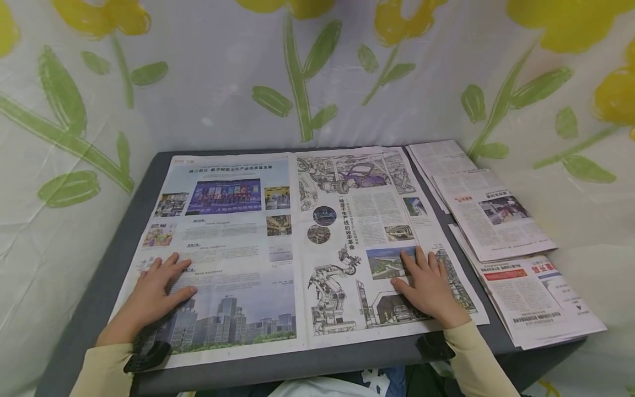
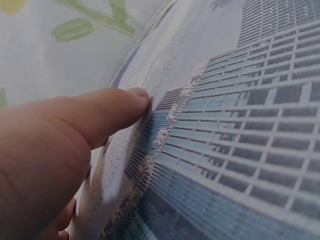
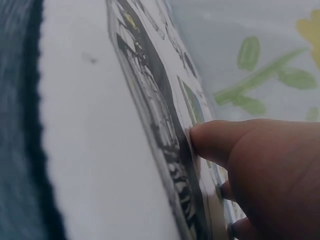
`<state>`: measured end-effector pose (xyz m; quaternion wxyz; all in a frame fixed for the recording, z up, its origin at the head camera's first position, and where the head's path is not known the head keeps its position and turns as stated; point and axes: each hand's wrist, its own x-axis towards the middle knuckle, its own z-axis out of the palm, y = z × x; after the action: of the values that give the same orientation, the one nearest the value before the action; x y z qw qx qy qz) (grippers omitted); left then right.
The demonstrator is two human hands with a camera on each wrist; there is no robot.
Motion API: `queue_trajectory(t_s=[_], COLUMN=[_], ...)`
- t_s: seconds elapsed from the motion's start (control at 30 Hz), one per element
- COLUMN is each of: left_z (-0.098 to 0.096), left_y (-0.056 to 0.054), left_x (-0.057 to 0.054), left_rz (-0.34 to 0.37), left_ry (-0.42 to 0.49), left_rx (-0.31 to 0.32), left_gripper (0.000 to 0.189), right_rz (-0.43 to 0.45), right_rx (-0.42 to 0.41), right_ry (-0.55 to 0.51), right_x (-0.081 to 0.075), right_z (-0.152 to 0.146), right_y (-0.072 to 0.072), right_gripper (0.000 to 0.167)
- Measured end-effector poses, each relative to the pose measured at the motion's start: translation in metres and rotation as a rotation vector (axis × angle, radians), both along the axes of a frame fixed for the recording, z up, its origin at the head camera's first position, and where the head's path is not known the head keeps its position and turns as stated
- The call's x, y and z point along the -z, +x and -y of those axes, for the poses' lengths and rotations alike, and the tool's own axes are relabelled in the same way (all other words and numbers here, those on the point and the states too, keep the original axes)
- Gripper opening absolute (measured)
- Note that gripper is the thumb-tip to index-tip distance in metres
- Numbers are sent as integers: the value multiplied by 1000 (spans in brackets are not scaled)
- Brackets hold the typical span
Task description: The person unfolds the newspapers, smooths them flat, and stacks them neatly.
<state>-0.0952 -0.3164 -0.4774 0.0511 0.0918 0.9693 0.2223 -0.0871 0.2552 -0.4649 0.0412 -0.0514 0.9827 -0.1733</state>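
Observation:
An unfolded newspaper [image 1: 278,253] lies flat across the dark table, its two pages side by side with a fold down the middle. On the lower part of its left page rests my left hand [image 1: 156,292], fingers spread and thumb beside the city photo. The left wrist view shows that thumb [image 2: 110,112] touching the paper by the printed buildings. My right hand [image 1: 429,284] rests spread on the right page, over a landscape photo and a drawing. In the right wrist view the right thumb [image 3: 215,140] touches the page. Neither hand grips anything.
Folded newspapers lie at the table's right side, one stack [image 1: 491,231] overlapping another [image 1: 541,309] that reaches past the edge. The dark table [image 1: 124,220] shows along the left and front. White curtains with yellow flowers [image 1: 218,71] enclose the back and sides.

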Motion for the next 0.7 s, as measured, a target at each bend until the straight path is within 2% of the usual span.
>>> queue_trajectory(t_s=[0.3, 0.5, 0.7], left_z=[0, -3, -2], left_y=[-6, -8, -6], left_x=[0, 0, 1], left_rz=[-18, -34, -1], left_ry=[1, 27, 49], left_rx=[-1, -4, -20], left_gripper=[76, 76, 78], right_rz=[-19, -12, 18], right_rx=[-2, -15, -65], right_ry=[-10, 27, 1], right_x=[1, -2, -8], right_z=[0, -4, -9], right_y=[1, -1, -8], right_gripper=[74, 74, 74])
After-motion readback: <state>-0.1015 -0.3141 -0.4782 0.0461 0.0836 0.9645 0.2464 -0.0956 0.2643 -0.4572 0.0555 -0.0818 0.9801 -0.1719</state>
